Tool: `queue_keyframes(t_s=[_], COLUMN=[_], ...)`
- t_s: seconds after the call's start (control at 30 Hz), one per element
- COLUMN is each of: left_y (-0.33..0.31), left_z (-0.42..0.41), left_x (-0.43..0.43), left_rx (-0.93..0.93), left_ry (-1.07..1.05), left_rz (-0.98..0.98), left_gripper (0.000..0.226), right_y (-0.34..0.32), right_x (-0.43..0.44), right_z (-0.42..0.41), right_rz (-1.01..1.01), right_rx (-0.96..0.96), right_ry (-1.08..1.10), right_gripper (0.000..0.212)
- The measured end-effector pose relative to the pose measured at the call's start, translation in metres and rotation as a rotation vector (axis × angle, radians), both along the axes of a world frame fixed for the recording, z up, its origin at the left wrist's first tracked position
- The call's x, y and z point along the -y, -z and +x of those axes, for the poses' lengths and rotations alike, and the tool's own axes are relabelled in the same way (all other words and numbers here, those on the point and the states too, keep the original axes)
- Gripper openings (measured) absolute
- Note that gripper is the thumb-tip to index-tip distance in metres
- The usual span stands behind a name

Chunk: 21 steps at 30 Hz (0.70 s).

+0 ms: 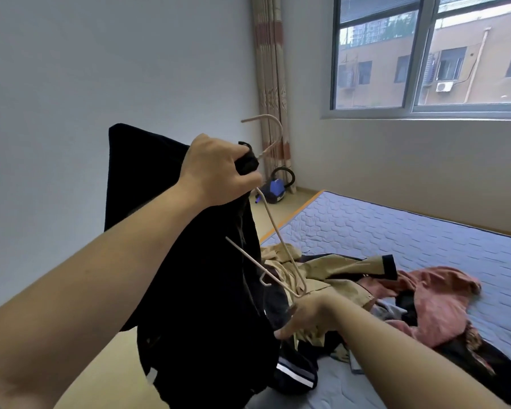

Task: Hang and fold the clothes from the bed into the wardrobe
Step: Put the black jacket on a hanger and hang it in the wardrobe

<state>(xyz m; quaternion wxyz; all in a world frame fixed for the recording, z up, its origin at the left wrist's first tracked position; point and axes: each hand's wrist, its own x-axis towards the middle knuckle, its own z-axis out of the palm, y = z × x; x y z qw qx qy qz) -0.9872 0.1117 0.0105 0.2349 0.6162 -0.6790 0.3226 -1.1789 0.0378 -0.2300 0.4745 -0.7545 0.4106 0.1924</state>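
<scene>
My left hand (219,169) is raised and gripping the neck of a beige wire hanger (273,219) together with a bunch of black cloth. The black garment (195,290) hangs from it down past my forearm. The hanger's hook curves up above my fist, and one shoulder of the hanger sticks out bare. My right hand (310,315) is lower, holding the garment's edge at the hanger's lower corner. On the bed (410,231) lies a pile of clothes: a tan jacket with dark cuffs (345,270) and a pink garment (434,302). No wardrobe is in view.
A blue vacuum cleaner (275,187) sits on the floor in the corner by a patterned curtain (273,84). A window (431,51) fills the wall above the bed. A dark striped garment (295,373) lies at the bed's near edge. Pale floor runs along the white left wall.
</scene>
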Motion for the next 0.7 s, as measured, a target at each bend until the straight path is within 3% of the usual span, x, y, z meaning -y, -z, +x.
queue_keyframes(t_s=[0.07,0.2,0.23,0.33,0.4,0.47,0.57,0.7], left_y=[-0.001,0.002,0.003,0.005,0.005,0.004,0.001,0.000], left_z=[0.006,0.022,0.026,0.034,0.037,0.037,0.037,0.045], left_x=[-0.008,-0.019,-0.021,-0.029,-0.033,-0.037,-0.045,-0.058], left_rx=[-0.008,-0.090,-0.117,-0.198,-0.243,-0.285,-0.343,-0.403], left_ry=[-0.013,-0.063,-0.078,-0.113,-0.130,-0.152,-0.170,-0.221], left_rz=[-0.011,-0.022,-0.026,-0.050,-0.078,-0.104,-0.118,-0.094], left_gripper=[0.039,0.040,0.040,0.038,0.038,0.039,0.039,0.040], right_y=[0.017,0.028,0.028,0.026,0.027,0.033,0.039,0.021], right_x=[-0.016,-0.032,-0.034,-0.043,-0.049,-0.054,-0.054,-0.019], right_z=[0.010,0.025,0.027,0.034,0.037,0.041,0.047,0.047], right_rz=[0.010,-0.134,-0.127,-0.026,0.012,-0.017,-0.316,-0.305], right_rx=[0.000,0.109,0.123,0.114,0.081,0.079,0.127,0.281], right_ry=[-0.036,-0.047,-0.041,-0.074,-0.117,-0.130,-0.091,0.136], right_gripper=[0.094,0.034,0.035,0.071,0.081,0.070,0.022,0.011])
